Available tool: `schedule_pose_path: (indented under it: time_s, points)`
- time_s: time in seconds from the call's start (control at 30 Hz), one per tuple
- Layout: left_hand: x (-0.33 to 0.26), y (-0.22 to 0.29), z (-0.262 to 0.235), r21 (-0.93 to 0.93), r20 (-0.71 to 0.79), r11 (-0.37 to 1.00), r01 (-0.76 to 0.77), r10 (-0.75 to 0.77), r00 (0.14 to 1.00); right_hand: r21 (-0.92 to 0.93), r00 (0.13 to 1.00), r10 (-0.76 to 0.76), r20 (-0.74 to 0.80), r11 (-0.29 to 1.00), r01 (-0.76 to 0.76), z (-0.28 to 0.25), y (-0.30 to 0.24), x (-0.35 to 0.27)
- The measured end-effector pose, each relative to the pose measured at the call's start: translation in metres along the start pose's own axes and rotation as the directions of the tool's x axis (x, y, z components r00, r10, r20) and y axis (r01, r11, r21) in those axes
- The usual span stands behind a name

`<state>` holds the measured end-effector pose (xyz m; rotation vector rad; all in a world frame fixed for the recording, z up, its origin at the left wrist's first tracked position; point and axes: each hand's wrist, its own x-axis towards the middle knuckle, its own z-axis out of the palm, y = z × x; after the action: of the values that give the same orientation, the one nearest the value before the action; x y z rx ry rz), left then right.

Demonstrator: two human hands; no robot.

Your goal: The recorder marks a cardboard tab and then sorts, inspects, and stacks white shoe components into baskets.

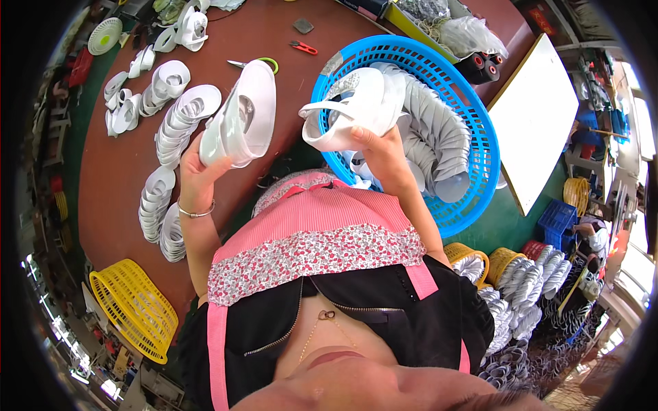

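Observation:
My left hand (200,177) is closed round the lower end of a small nested bunch of white shoe uppers (262,116), raised above the brown table. In my right hand (385,159) is another bunch of white shoe uppers (373,96), with a strap sticking out to the left; my thumb presses on its near side. This bunch is over the left part of a blue plastic basket (488,144). Inside the basket lies a long curved stack of grey-white uppers (439,130). Rows of nested white uppers (177,133) stand on the table left of my left hand.
Scissors with a green handle (275,65) lie behind the left bunch, near red thread snips (303,47) and a grey block (303,26). Black spools (478,68) and a white board (538,123) are beyond the blue basket. A yellow basket (133,308) stands at the lower left.

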<state>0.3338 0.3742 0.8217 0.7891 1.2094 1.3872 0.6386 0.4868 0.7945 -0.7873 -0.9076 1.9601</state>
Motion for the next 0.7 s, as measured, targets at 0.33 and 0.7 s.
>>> schedule_pose_path:
  time_s: [0.33,0.7]
  points:
    - [0.003,-0.027,0.062,0.414,0.224,0.906,-0.086,-0.01,0.975,-0.11,0.986,0.143,0.087,0.985,-0.134,0.028,0.001,0.002]
    - [-0.003,-0.033,0.054,0.004,0.047,0.997,0.072,-0.072,0.996,-0.2,0.986,0.135,0.098,0.973,-0.114,0.031,0.0,0.0]
